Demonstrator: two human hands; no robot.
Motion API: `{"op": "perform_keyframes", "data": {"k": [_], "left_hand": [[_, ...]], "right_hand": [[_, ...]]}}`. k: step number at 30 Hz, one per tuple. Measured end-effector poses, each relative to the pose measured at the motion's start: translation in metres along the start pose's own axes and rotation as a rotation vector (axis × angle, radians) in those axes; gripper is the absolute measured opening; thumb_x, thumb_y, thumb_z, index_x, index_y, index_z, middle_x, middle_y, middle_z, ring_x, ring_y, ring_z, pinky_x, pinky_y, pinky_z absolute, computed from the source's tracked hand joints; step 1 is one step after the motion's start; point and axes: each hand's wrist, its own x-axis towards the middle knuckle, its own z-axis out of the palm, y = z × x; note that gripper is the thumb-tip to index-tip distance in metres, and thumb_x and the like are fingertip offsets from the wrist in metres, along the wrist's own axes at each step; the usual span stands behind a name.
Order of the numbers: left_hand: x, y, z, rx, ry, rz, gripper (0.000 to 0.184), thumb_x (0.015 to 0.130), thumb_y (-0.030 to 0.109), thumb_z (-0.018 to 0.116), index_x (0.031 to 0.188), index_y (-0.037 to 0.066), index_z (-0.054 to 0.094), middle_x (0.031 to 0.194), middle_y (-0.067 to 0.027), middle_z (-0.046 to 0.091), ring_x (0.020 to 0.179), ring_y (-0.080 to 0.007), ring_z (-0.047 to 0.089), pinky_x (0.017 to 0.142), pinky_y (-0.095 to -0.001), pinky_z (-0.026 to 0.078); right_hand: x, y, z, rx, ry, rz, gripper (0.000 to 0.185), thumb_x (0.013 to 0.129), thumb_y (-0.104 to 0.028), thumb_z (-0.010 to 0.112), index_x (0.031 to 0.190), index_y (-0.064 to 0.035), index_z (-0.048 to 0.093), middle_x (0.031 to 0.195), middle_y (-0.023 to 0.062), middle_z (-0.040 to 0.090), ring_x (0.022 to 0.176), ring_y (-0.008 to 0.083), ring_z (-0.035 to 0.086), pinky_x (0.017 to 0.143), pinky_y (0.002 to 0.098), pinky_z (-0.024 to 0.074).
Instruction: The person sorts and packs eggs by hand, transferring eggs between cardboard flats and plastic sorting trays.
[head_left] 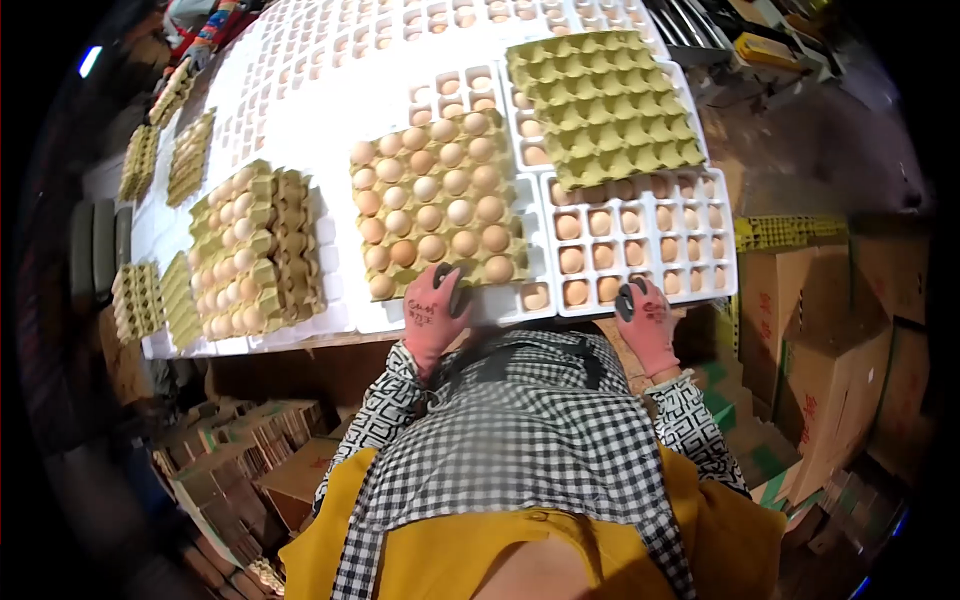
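My left hand [437, 312], in a pink glove with dark fingertips, is at the front edge of a pulp tray [515, 225] filled with brown eggs [428, 217]. Its fingers curl over the tray's front row; what lies under them is hidden. My right hand [647, 318], gloved the same way, is bent at the front rim of a white foam tray [728, 240] with eggs in its cells. Its fingertips are beside the eggs of the front row, and I cannot see anything held. A single egg [535, 296] sits in the foam tray between my hands.
An egg-free pulp tray [605, 105] overlaps the foam trays at the back right. Stacked pulp trays of eggs [235, 255] stand at left. More foam trays of eggs [330, 60] cover the table behind. Cardboard boxes [830, 340] are on the right, with flattened cartons [240, 450] below left.
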Motion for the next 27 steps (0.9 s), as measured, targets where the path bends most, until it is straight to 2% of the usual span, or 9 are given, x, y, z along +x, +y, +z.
{"op": "perform_keyframes", "data": {"k": [3, 10, 14, 16, 18, 20, 22, 24, 27], "left_hand": [[-0.003, -0.009, -0.013, 0.047, -0.034, -0.014, 0.049, 0.070, 0.020, 0.079, 0.115, 0.009, 0.063, 0.113, -0.0157, 0.058, 0.101, -0.0348, 0.058, 0.088, -0.0461, 0.045], [0.011, -0.024, -0.040, 0.152, -0.331, 0.002, 0.058, 0.069, 0.019, 0.077, 0.124, 0.013, 0.060, 0.127, -0.0133, 0.052, 0.109, -0.0329, 0.054, 0.092, -0.0445, 0.042], [0.014, -0.055, -0.046, 0.020, -0.266, 0.113, 0.058, 0.068, 0.013, 0.075, 0.123, 0.009, 0.058, 0.119, -0.0123, 0.060, 0.109, -0.0293, 0.059, 0.095, -0.0411, 0.046], [0.010, -0.063, -0.061, -0.626, -0.168, -0.333, 0.051, 0.074, 0.013, 0.073, 0.122, 0.004, 0.057, 0.117, -0.0108, 0.063, 0.111, -0.0251, 0.062, 0.096, -0.0373, 0.050], [0.017, -0.087, -0.072, -1.404, -0.076, -0.623, 0.046, 0.075, 0.012, 0.070, 0.117, -0.003, 0.058, 0.117, -0.0118, 0.063, 0.110, -0.0230, 0.062, 0.094, -0.0341, 0.051], [0.034, -0.098, -0.073, -1.243, -0.165, -0.573, 0.042, 0.075, 0.012, 0.068, 0.114, -0.001, 0.060, 0.109, -0.0105, 0.065, 0.103, -0.0217, 0.063, 0.091, -0.0342, 0.052], [0.055, -0.075, -0.063, -0.247, -0.071, -0.003, 0.032, 0.075, 0.015, 0.072, 0.106, 0.009, 0.063, 0.104, -0.0119, 0.058, 0.079, -0.0266, 0.066, 0.070, -0.0327, 0.055], [0.065, -0.054, -0.048, 0.198, -0.417, 0.073, 0.029, 0.077, 0.016, 0.070, 0.103, 0.009, 0.061, 0.111, -0.0130, 0.056, 0.082, -0.0281, 0.066, 0.068, -0.0360, 0.054], [0.075, -0.054, -0.041, 0.216, -0.483, 0.072, 0.046, 0.072, 0.018, 0.075, 0.113, 0.009, 0.057, 0.107, -0.0119, 0.057, 0.088, -0.0303, 0.066, 0.069, -0.0418, 0.054]], "right_hand": [[0.018, -0.031, -0.015, 0.317, 0.013, 0.188, 0.034, 0.076, -0.014, 0.071, 0.107, -0.0038, 0.061, 0.105, 0.0142, 0.060, 0.099, 0.0364, 0.057, 0.083, 0.0465, 0.0471], [0.070, -0.149, 0.052, -0.175, -0.195, -0.356, 0.060, 0.069, -0.026, 0.080, 0.123, -0.0131, 0.059, 0.113, 0.0131, 0.056, 0.106, 0.0304, 0.056, 0.086, 0.0387, 0.0445], [0.078, -0.132, 0.020, 0.847, -0.296, 0.053, 0.051, 0.076, -0.010, 0.072, 0.124, -0.0066, 0.056, 0.119, 0.0157, 0.060, 0.106, 0.0296, 0.060, 0.091, 0.0354, 0.0500], [0.074, -0.119, 0.004, 1.521, -0.217, 0.402, 0.051, 0.077, -0.010, 0.070, 0.125, -0.0044, 0.054, 0.120, 0.0131, 0.060, 0.104, 0.0252, 0.060, 0.090, 0.0316, 0.0502], [0.086, -0.124, -0.010, 1.322, -0.293, 0.395, 0.055, 0.075, -0.007, 0.070, 0.127, -0.0044, 0.053, 0.118, 0.0137, 0.059, 0.105, 0.0255, 0.060, 0.090, 0.0334, 0.0498], [0.103, -0.155, -0.004, 0.385, -0.269, -0.002, 0.061, 0.074, -0.011, 0.070, 0.132, -0.0110, 0.052, 0.117, 0.0172, 0.057, 0.105, 0.0323, 0.058, 0.090, 0.0420, 0.0493], [0.112, -0.156, 0.042, 0.008, -0.328, -0.139, 0.061, 0.076, -0.018, 0.071, 0.133, -0.0115, 0.051, 0.121, 0.0160, 0.056, 0.107, 0.0338, 0.058, 0.089, 0.0418, 0.0495], [0.122, -0.147, 0.039, 0.184, -0.317, -0.134, 0.059, 0.077, -0.021, 0.073, 0.132, -0.0106, 0.053, 0.117, 0.0149, 0.060, 0.104, 0.0312, 0.061, 0.085, 0.0398, 0.0515], [0.106, -0.147, -0.005, 0.504, -0.142, 0.041, 0.052, 0.073, -0.022, 0.080, 0.117, -0.0042, 0.062, 0.100, 0.0136, 0.068, 0.088, 0.0290, 0.066, 0.079, 0.0363, 0.0536]]}}
